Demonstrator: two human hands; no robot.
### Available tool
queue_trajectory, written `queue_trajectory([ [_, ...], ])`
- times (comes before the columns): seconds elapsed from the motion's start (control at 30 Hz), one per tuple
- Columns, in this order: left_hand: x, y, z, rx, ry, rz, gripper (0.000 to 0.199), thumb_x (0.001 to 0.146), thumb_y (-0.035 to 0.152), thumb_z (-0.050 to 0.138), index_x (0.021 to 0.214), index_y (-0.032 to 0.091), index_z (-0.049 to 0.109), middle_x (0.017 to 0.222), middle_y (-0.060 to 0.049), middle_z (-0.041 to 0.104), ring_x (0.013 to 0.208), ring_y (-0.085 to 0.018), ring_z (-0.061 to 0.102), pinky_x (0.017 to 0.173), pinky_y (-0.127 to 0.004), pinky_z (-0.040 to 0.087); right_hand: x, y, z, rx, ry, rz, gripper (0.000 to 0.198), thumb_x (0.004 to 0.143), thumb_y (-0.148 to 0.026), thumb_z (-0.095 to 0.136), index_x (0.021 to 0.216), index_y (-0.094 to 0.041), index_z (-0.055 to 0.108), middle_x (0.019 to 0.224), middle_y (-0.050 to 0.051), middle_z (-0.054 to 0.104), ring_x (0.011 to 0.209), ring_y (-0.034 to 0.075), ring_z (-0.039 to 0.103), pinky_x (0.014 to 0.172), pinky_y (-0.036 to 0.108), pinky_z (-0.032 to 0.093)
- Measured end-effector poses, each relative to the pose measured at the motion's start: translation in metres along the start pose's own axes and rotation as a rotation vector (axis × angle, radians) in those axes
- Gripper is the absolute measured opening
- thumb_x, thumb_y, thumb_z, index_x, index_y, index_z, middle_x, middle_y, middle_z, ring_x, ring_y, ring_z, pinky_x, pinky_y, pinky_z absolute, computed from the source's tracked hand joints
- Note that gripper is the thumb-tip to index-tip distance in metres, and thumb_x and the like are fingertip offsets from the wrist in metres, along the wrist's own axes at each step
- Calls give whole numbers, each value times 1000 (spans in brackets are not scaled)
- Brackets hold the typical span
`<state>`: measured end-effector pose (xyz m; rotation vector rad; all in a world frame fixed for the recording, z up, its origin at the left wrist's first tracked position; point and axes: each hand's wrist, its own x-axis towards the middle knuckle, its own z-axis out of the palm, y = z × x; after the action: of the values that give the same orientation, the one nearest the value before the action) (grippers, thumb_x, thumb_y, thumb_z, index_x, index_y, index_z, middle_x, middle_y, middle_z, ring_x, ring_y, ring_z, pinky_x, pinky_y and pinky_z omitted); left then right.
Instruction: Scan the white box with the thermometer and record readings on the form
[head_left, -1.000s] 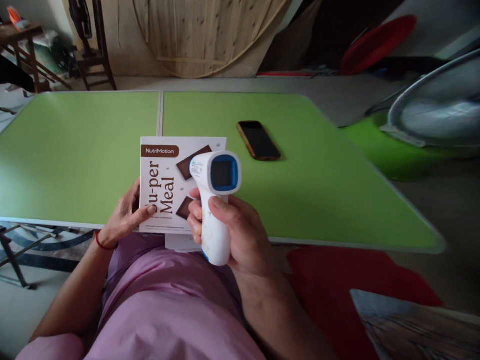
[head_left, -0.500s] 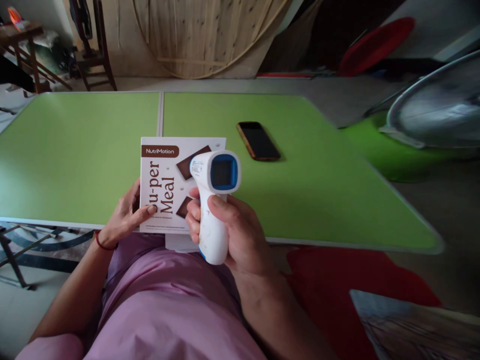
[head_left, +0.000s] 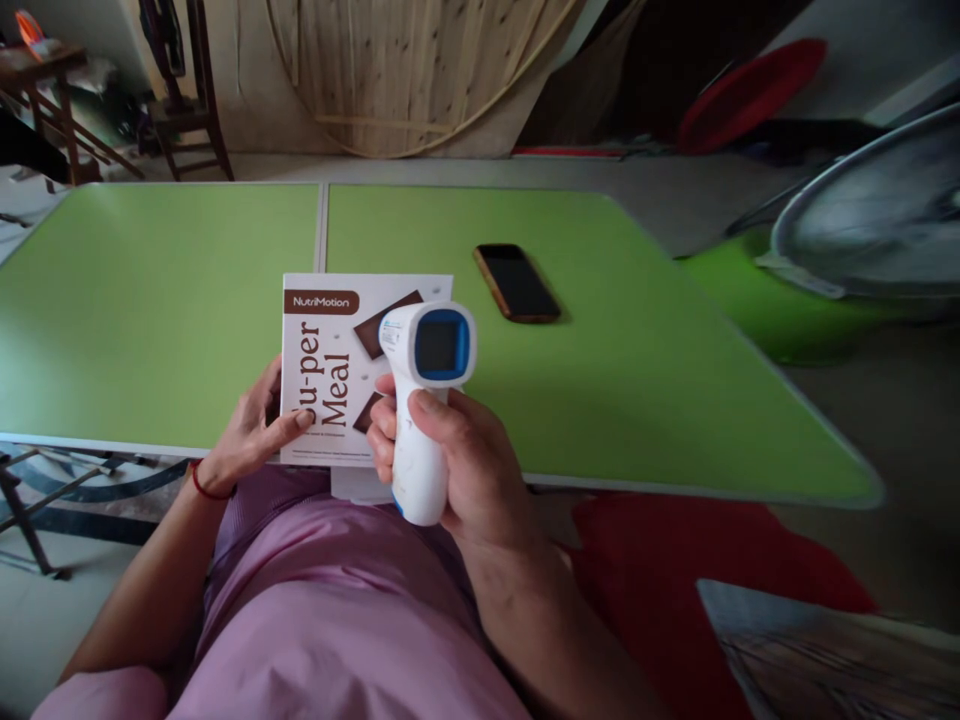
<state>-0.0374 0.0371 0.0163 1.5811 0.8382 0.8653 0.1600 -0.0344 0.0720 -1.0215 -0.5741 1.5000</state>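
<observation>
My left hand (head_left: 259,420) grips the lower left edge of a white box (head_left: 319,375) printed "NutriMotion" and "Meal", its thumb lying across the front. Wrapped round the handle of a white and blue infrared thermometer (head_left: 424,440) is my right hand (head_left: 472,460), thumb on the near side of the grip. The thermometer's dark, blue-framed screen faces me, and its head covers the right part of the box. Whether the two touch I cannot tell. Below the box, part of a white flap or second white item (head_left: 360,485) shows.
A green folding table (head_left: 165,310) spreads out ahead. On it, right of the box, lies a dark phone (head_left: 517,283) in a brown-edged case. Beyond the right edge are a green tub (head_left: 780,300) and a large metal lid (head_left: 877,215). A wooden chair (head_left: 187,110) stands behind.
My right hand and the thermometer have shifted slightly left over the box. The left hand and the box have hardly moved.
</observation>
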Motion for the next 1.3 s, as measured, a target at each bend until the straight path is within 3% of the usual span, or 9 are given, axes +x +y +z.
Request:
queue_trajectory([
  [0.4, -1, -2, -2, -2, 10, 1, 61, 90, 58, 76, 136, 20, 63, 133, -14, 72, 121, -36, 67, 98, -47, 58, -2, 0, -1, 6, -54, 0, 52, 72, -63, 84, 97, -23, 63, 65, -5, 53, 51, 11, 48, 43, 24, 39],
  [0.5, -1, -1, -2, -5, 8, 15, 62, 89, 56, 78, 136, 19, 62, 134, -15, 71, 122, -36, 67, 98, -47, 58, -2, -11, -12, -19, -81, -75, 51, 74, -64, 82, 101, -23, 66, 68, -4, 56, 52, 12, 51, 44, 25, 41],
  [0.6, -1, 0, -2, -15, 4, 6, 64, 87, 55, 79, 135, 17, 61, 134, -16, 71, 119, -35, 69, 94, -43, 59, 14, -26, -33, -89, 95, -348, 49, 72, -64, 81, 98, -24, 69, 69, -3, 59, 51, 13, 52, 44, 27, 40],
  [0.7, -1, 0, -2, -5, 12, -1, 65, 86, 54, 80, 134, 16, 60, 132, -17, 71, 118, -34, 69, 94, -42, 60, 47, -37, -61, -253, 494, -599, 34, 73, -54, 76, 90, -26, 68, 65, -4, 57, 52, 14, 50, 47, 29, 38],
  [0.77, -1, -1, -2, -4, 16, -3, 68, 85, 54, 81, 137, 17, 59, 131, -16, 72, 118, -35, 70, 94, -43, 60, 70, -38, -78, -477, 602, -527, 29, 71, -52, 74, 74, -25, 63, 62, -3, 54, 54, 15, 50, 51, 30, 39],
  [0.87, -1, -2, -3, -4, 6, 7, 72, 85, 54, 82, 142, 18, 57, 131, -16, 72, 118, -36, 70, 95, -45, 60, 96, -28, -96, -862, 595, -314, 22, 70, -43, 71, 71, -23, 62, 62, -1, 57, 59, 17, 54, 56, 32, 40],
  [0.93, -2, -2, -3, 9, 1, 12, 72, 85, 54, 82, 142, 18, 57, 132, -16, 72, 117, -36, 71, 95, -45, 60, 105, -16, -103, -1039, 581, -246, 19, 71, -40, 68, 74, -22, 63, 67, 3, 63, 64, 21, 59, 59, 33, 44],
  [1.1, -2, -3, -3, -2, 11, -8, 69, 86, 55, 80, 140, 17, 58, 134, -16, 72, 117, -34, 71, 91, -41, 61, 111, 18, -111, -1272, 595, -300, 38, 79, -43, 61, 106, -17, 68, 95, 16, 74, 86, 32, 67, 77, 45, 54],
  [1.3, -2, 0, -1, -86, 36, -28, 62, 88, 52, 81, 134, 18, 59, 135, -15, 71, 122, -35, 69, 93, -43, 61, 109, 39, -114, -1489, 563, -396, 40, 85, -38, 57, 116, -13, 62, 131, 27, 62, 118, 37, 61, 102, 53, 52],
])
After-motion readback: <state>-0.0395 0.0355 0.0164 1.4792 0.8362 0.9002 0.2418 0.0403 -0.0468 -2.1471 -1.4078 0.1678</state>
